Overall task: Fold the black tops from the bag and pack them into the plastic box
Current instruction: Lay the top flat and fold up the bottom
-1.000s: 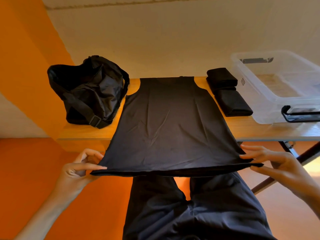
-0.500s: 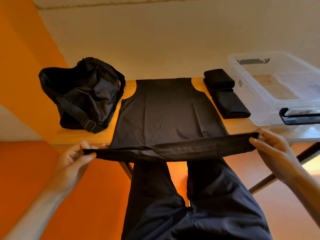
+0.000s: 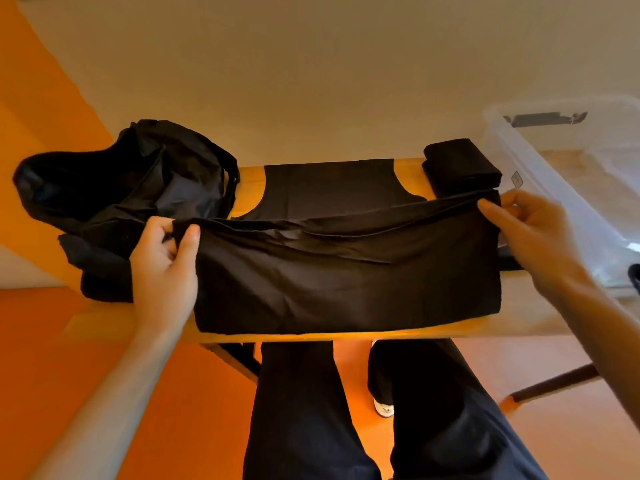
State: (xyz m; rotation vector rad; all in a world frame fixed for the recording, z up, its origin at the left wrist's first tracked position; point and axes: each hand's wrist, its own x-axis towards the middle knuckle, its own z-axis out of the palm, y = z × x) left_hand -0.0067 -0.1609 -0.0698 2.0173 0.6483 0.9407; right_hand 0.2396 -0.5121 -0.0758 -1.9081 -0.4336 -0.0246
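The left hand (image 3: 162, 268) is clenched on the left end of the hem of the black top (image 3: 346, 282): the thumb (image 3: 189, 237) lies flat over the cloth and the other fingers are curled underneath, bunching the fabric. The right hand (image 3: 530, 233) grasps the right end of the hem, its fingers (image 3: 491, 211) stretched along the top of the cloth (whether the thumb presses from below cannot be seen).

The top lies on the wooden table (image 3: 247, 178), neck and armholes at the far edge. Its lower part is doubled back over the body, so the hem, held taut between the 2 hands, runs across the chest just below the armholes, with a few creases near the middle.

The black bag (image 3: 131, 199) slumps just left of the top. A pile of folded black tops (image 3: 460, 168) sits at the far right, beside the clear plastic box (image 3: 554, 188).
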